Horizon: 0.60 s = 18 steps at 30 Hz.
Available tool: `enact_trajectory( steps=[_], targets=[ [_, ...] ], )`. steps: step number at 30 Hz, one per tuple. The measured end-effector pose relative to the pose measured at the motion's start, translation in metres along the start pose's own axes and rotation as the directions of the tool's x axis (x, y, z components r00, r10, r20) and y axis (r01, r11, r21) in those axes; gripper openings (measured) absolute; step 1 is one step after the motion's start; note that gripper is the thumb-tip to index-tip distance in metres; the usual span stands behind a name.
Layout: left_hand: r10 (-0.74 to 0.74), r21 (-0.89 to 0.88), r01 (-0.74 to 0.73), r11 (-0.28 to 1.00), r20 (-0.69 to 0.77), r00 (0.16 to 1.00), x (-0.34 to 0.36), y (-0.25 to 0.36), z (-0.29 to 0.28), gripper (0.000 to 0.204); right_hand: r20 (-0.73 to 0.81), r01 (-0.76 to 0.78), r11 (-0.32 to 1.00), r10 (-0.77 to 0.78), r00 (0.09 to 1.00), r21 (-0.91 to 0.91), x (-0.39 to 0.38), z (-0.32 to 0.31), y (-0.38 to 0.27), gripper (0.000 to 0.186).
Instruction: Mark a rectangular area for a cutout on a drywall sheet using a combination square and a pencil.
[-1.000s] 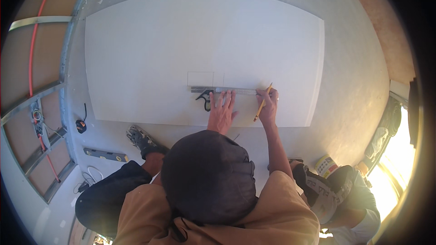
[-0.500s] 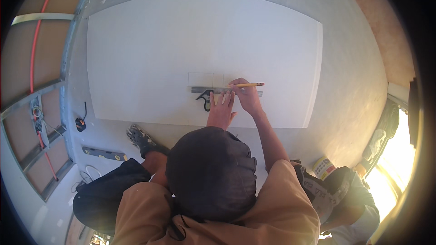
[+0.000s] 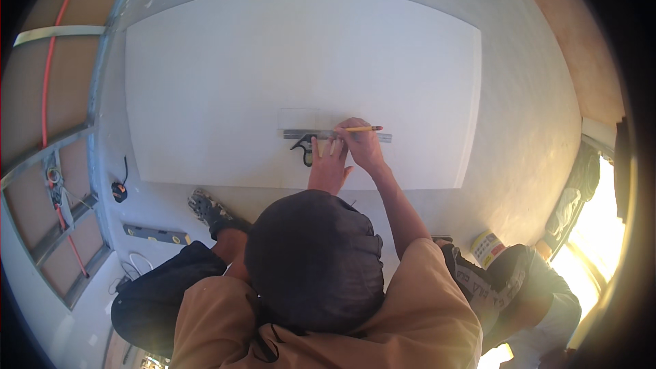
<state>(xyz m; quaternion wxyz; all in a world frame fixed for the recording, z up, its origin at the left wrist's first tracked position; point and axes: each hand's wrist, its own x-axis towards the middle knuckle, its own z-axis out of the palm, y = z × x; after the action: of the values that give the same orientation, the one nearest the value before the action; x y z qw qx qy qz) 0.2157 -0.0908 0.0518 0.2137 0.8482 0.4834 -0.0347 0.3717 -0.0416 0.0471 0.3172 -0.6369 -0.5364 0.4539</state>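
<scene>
A small tape measure (image 3: 119,191) and a level (image 3: 156,234) lie on the floor at the left. On the white board (image 3: 225,82), the left hand (image 3: 328,164) presses flat, fingers spread, on the metal square (image 3: 307,135). The right hand (image 3: 362,147) pinches a yellow pencil (image 3: 362,128) along the square's blade.

Worker seen from above: dark cap, tan short-sleeved shirt, dark trousers.
Head is covered by a dark rounded cap. Shoulders and back are covered by a tan-orange shirt; sleeves end near the elbow, forearms and both hands, left hand (image 3: 328,167) and right hand (image 3: 362,147), are left bare, no gloves. Dark trousers and a scuffed, paint-flecked work shoe (image 3: 208,210) are seen lower left.
</scene>
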Motion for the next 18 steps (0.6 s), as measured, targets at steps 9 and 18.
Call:
enact_trajectory(
  steps=[9,18],
  targets=[
    [-0.001,0.001,0.001,1.0,-0.013,1.0,0.0,-0.001,-0.002,0.088,-0.027,0.14,0.962,-0.151,0.988,-0.235,-0.007,-0.023,0.023,0.008],
    [-0.006,0.029,0.006,1.0,-0.009,1.0,-0.002,-0.004,0.001,0.093,-0.112,-0.086,0.99,0.073,0.991,-0.115,-0.021,-0.051,0.015,0.01]
  ],
)
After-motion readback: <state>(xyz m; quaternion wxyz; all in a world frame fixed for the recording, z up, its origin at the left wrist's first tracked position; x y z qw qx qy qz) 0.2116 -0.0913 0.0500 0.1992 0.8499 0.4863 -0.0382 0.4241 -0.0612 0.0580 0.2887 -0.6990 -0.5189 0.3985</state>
